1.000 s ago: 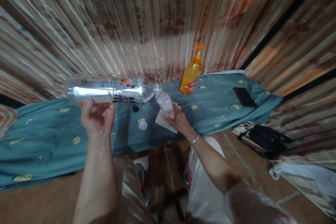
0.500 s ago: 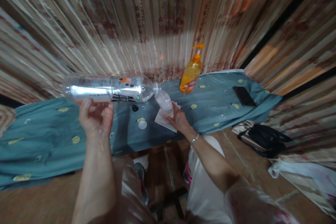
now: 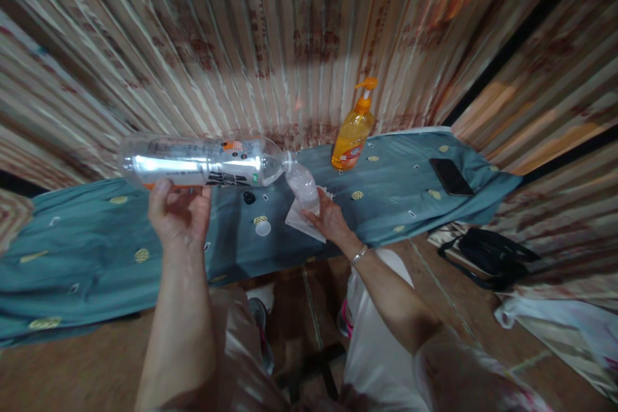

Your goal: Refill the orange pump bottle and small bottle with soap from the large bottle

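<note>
My left hand (image 3: pixel 182 211) is closed round the underside of a large clear bottle (image 3: pixel 193 161), which lies level in the air with its neck to the right. Its mouth meets the mouth of a small clear bottle (image 3: pixel 302 185); whether they touch I cannot tell. My right hand (image 3: pixel 329 214) grips the lower part of that small bottle, which tilts with its mouth up and to the left. Below it a white paper (image 3: pixel 302 222) lies on the cloth. A white cap (image 3: pixel 263 228) and a dark cap (image 3: pixel 248 197) are to the left of the paper.
An orange pump bottle (image 3: pixel 351 138) stands on the green patterned cloth (image 3: pixel 381 199) behind my right hand. Farther right lies a black phone (image 3: pixel 450 177). A black bag (image 3: pixel 492 254) is beyond the cloth's right front edge. A striped curtain (image 3: pixel 299 45) hangs behind.
The view has shifted very slightly. Both hands keep their grip on the bottles, and the bottles hold nearly the same pose.
</note>
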`<state>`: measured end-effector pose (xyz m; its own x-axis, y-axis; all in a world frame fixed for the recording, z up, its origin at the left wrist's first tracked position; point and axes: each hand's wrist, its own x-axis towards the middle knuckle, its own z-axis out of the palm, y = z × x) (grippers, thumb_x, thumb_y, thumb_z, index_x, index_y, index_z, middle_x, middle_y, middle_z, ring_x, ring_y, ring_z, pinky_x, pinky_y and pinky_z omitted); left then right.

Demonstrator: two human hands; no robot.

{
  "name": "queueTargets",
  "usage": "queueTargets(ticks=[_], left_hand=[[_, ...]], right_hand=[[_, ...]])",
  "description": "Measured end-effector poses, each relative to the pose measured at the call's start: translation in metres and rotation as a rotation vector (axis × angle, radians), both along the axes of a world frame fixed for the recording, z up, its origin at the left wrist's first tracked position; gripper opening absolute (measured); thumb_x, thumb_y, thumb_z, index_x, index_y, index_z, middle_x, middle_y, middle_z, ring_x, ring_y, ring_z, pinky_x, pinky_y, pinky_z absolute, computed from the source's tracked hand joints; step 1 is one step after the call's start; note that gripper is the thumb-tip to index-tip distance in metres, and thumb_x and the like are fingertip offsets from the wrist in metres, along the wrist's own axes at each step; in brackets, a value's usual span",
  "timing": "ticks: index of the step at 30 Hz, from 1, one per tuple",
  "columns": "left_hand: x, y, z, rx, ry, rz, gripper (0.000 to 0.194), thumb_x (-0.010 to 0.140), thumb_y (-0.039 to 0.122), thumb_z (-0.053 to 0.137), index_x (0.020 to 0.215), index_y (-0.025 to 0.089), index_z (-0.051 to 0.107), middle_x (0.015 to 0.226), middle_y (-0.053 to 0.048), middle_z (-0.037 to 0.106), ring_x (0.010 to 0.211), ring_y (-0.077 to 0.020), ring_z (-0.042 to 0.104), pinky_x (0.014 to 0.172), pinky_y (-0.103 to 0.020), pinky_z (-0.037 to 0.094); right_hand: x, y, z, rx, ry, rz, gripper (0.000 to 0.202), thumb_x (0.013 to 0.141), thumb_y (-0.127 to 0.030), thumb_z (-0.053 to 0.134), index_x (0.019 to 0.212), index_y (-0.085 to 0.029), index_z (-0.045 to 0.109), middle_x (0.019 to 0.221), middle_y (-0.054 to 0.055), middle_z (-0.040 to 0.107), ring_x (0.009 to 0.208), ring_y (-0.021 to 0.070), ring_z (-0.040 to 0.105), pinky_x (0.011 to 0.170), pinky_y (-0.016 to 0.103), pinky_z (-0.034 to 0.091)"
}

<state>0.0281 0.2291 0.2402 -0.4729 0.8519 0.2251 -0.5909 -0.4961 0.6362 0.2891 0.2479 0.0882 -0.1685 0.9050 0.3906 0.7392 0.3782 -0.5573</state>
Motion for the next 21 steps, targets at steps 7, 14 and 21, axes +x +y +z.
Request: queueTargets(ticks=[7, 14, 21], left_hand=[[-0.0021, 0.0009, -0.0022, -0.006, 0.029, 0.012, 0.027, 0.052, 0.025, 0.079, 0.069, 0.021, 0.059, 0.065, 0.007, 0.066, 0.080, -0.0136, 0.066, 0.093, -0.033, 0.055], [-0.0030, 0.0010, -0.0020, 0.023, 0.019, -0.017, 0.026, 0.054, 0.024, 0.079, 0.068, 0.020, 0.058, 0.066, 0.007, 0.066, 0.073, -0.0119, 0.064, 0.094, -0.034, 0.056], [-0.0037, 0.0008, -0.0019, 0.029, -0.032, -0.037, 0.030, 0.052, 0.021, 0.080, 0.071, 0.020, 0.057, 0.061, 0.010, 0.061, 0.064, -0.0076, 0.058, 0.096, -0.034, 0.054]], right_hand=[[0.0001, 0.0020, -0.0045, 0.021, 0.034, 0.004, 0.075, 0.087, -0.050, 0.065, 0.143, -0.006, 0.042, 0.128, 0.026, 0.064, 0.115, 0.0332, 0.065, 0.097, 0.047, 0.053], [0.0008, 0.0021, -0.0055, 0.032, 0.028, 0.005, 0.076, 0.087, -0.052, 0.064, 0.141, -0.004, 0.043, 0.130, 0.028, 0.062, 0.117, 0.0344, 0.064, 0.099, 0.048, 0.052], [0.0016, 0.0027, -0.0072, 0.052, 0.026, 0.010, 0.076, 0.087, -0.055, 0.061, 0.142, -0.006, 0.042, 0.130, 0.026, 0.062, 0.116, 0.0345, 0.064, 0.097, 0.049, 0.054]])
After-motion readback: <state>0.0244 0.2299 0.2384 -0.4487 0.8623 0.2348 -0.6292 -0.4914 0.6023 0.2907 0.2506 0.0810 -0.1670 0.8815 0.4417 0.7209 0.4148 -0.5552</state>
